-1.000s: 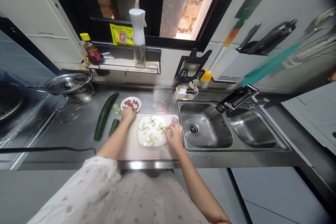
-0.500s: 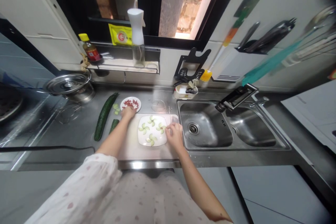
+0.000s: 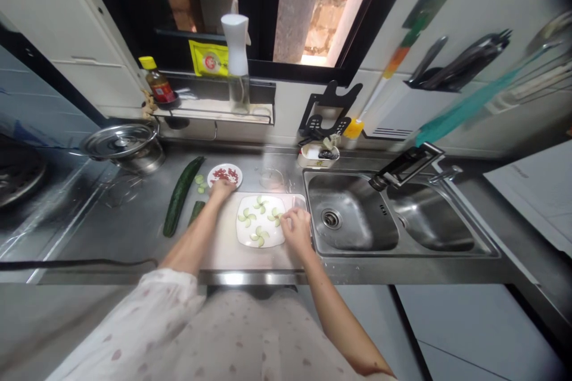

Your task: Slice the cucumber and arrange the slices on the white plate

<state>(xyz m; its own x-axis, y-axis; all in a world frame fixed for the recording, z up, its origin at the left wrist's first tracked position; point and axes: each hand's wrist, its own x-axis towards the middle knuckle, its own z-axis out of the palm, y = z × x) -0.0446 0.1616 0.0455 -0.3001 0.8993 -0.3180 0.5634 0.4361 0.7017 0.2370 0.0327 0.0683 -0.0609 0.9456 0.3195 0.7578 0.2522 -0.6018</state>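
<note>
My left hand is at the near rim of a small white plate holding chopped red pieces. Its fingers are bent together, and what lies between them is hidden. On the cutting board stands a larger white plate with several pinwheels of thin green slices. My right hand is closed in a pinch at that plate's right rim, beside one pinwheel; anything in the fingertips is too small to make out. A whole cucumber, a cut cucumber piece and some loose slices lie left.
A double steel sink with a dark faucet adjoins the board on the right. A lidded pot stands at the back left. Behind are a shelf with a spray bottle and a sauce bottle, and a small caddy.
The camera view has shifted slightly, moving the scene a little to the right. Both hands keep nearly the same places at the two plates.
</note>
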